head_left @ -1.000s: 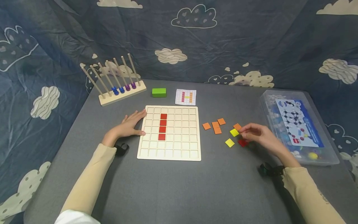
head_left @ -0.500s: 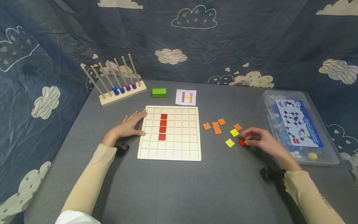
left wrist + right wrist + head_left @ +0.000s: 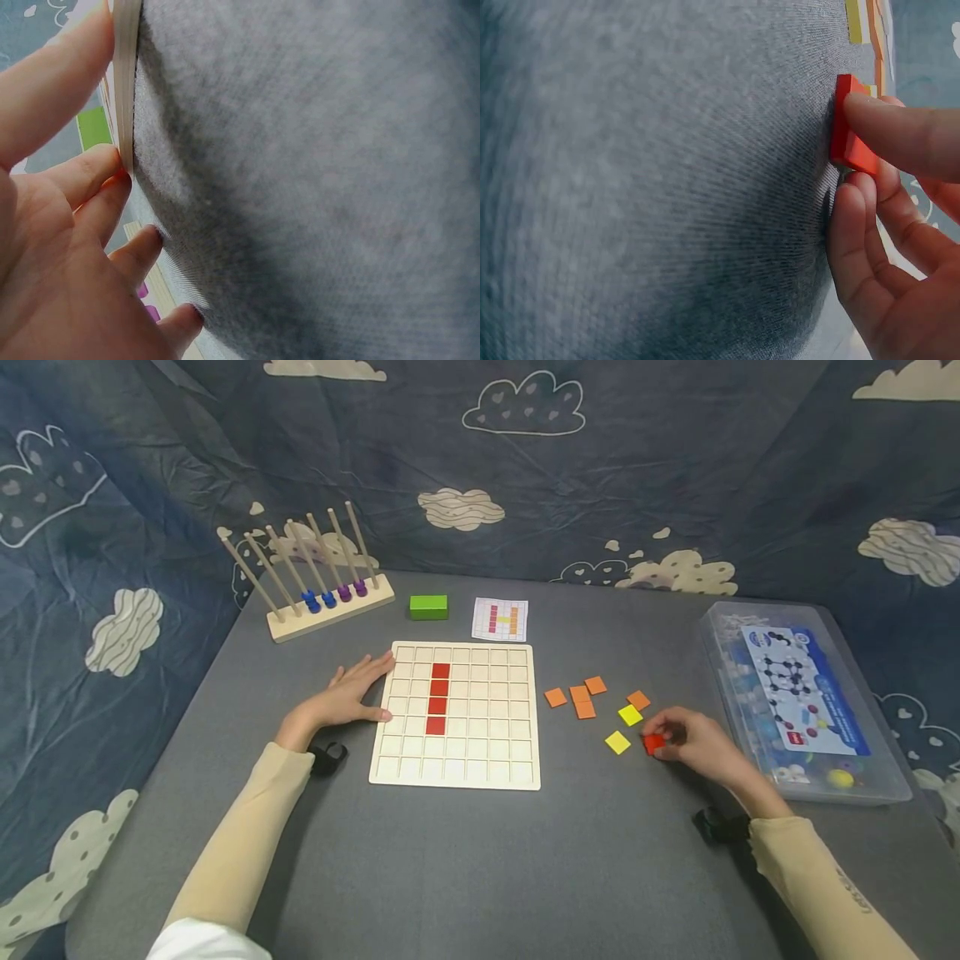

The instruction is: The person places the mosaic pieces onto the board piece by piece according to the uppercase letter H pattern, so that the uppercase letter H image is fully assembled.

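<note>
A wooden grid board (image 3: 453,772) lies flat at the middle of the table, with a column of red square tiles (image 3: 439,688) set in its cells. My left hand (image 3: 341,700) rests at the board's left edge, fingers spread and thumb touching the rim. To the right of the board, my right hand (image 3: 697,743) pinches a loose red tile (image 3: 841,120) between thumb and fingers, low over the cloth; the tile stands tilted in the right wrist view. Two yellow tiles (image 3: 618,742) and several orange tiles (image 3: 555,697) lie between the board and this hand.
Behind the board are a green block (image 3: 428,607) and a pattern card (image 3: 499,619). A peg stand (image 3: 330,610) with blue and purple beads is at the back left. A clear plastic box (image 3: 720,693) with a blue label stands beyond the right hand.
My right hand has shifted from beside the yellow and orange tiles down to the red tile and now pinches it. The left hand and the board stay put.
</note>
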Demonstrator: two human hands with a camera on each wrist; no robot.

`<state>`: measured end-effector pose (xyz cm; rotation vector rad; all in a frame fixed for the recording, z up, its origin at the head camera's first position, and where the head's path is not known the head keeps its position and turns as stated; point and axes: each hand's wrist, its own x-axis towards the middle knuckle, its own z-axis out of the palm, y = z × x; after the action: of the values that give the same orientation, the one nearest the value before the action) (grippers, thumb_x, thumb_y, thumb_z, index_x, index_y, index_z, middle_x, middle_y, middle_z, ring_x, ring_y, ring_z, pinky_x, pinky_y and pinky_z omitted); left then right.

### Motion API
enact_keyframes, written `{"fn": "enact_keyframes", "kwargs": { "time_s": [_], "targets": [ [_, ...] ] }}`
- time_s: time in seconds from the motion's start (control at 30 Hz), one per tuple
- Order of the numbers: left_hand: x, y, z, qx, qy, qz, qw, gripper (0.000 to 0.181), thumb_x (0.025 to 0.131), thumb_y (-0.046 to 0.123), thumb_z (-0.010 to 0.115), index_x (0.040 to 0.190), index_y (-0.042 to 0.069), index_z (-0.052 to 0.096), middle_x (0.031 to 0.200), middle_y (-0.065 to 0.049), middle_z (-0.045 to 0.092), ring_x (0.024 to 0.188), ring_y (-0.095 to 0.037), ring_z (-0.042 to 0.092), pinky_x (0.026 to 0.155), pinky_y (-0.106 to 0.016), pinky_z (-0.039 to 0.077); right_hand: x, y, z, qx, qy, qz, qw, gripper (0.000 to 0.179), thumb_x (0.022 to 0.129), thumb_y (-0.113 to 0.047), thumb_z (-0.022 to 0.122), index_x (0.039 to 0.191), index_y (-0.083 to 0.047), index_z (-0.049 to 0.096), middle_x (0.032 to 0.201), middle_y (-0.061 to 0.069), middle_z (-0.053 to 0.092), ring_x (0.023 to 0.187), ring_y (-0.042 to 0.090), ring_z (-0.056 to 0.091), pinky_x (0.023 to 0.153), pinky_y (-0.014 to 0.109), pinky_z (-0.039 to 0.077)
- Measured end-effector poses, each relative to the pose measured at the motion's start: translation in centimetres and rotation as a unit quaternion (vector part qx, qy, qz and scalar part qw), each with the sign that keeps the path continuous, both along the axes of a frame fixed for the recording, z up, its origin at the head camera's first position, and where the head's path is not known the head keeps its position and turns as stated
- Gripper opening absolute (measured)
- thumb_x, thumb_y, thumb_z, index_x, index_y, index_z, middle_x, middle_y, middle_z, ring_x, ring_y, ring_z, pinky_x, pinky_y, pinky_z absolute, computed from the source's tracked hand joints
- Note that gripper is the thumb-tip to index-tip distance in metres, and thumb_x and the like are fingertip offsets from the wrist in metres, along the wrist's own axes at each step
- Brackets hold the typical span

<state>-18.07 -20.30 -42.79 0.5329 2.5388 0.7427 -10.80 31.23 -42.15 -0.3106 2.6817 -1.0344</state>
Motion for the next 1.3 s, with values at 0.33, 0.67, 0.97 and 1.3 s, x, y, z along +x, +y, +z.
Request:
{"fn": "enact_keyframes", "kwargs": {
  "time_s": [0.33,0.67,0.97,1.3],
  "targets": [
    [0.1,0.0,0.1,0.001,0.0,0.0,1.0,0.094,0.086,0.036,0.071,0.153,0.004,0.013,0.159,-0.015,0.005,0.144,-0.037,-0.004,0.107,-0.061,-0.009,-0.3,-1.0,1.2,-0.086,-0.087,0.003,0.9924,0.018,0.086,0.003,0.064,0.103,0.006,0.06,0.09,0.014,0.059,0.077,0.017,0.055,0.064,0.029,0.05],
    [0.1,0.0,0.1,0.002,0.001,0.003,1.0,0.095,0.085,0.036,0.072,0.153,0.004,0.014,0.159,-0.016,0.006,0.144,-0.037,-0.005,0.107,-0.061,-0.009,-2.1,-7.8,1.6,-0.172,-0.103,0.08,0.9764,0.014,0.088,0.001,0.064,0.101,0.006,0.062,0.085,0.011,0.062,0.073,0.017,0.058,0.066,0.032,0.052],
    [0.1,0.0,0.1,0.001,0.003,0.001,1.0,0.094,0.086,0.035,0.071,0.153,0.003,0.013,0.158,-0.018,0.006,0.143,-0.038,-0.004,0.107,-0.061,-0.01,-3.7,-16.9,1.4,-0.193,-0.115,0.164,0.9606,0.013,0.083,0.007,0.061,0.095,0.002,0.064,0.082,0.01,0.062,0.067,0.023,0.058,0.061,0.031,0.049],
    [0.1,0.1,0.2,0.009,0.009,-0.001,0.9999,0.092,0.086,0.034,0.071,0.153,0.003,0.015,0.158,-0.017,0.008,0.143,-0.039,-0.003,0.107,-0.062,-0.009,-3.7,-24.8,0.3,-0.142,-0.077,0.194,0.9677,0.015,0.079,0.011,0.063,0.087,-0.002,0.065,0.074,0.004,0.062,0.065,0.012,0.056,0.061,0.023,0.047]
  ]
}}
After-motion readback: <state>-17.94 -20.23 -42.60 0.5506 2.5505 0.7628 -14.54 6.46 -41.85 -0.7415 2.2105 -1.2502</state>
